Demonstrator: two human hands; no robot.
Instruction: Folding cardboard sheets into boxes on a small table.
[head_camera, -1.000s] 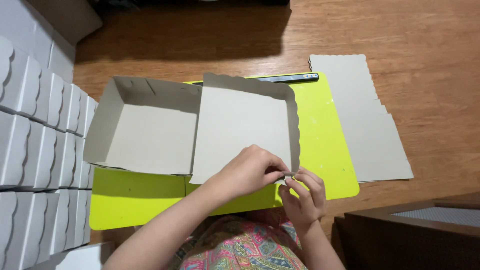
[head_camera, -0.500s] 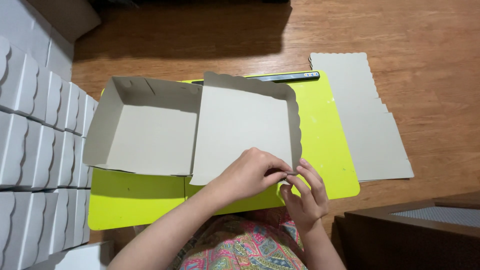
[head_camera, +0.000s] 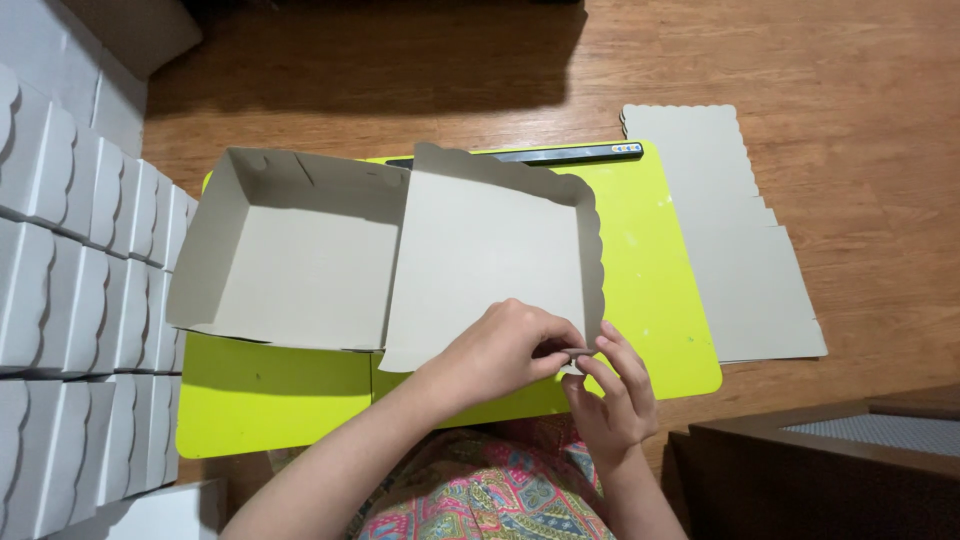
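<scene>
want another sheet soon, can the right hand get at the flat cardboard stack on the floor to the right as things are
Probably yes. The flat cardboard stack lies in the open beside the green board, nothing on it. But the right hand is pinching the grey box's corner with the left hand.

grey cardboard box, open, on green mat | white folded boxes stacked left | flat grey blanks right

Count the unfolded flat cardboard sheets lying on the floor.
1 visible: a flat grey sheet on the wooden floor, right of the yellow-green board. Its stepped edges suggest more sheets stacked beneath; the exact number cannot be told.
</scene>
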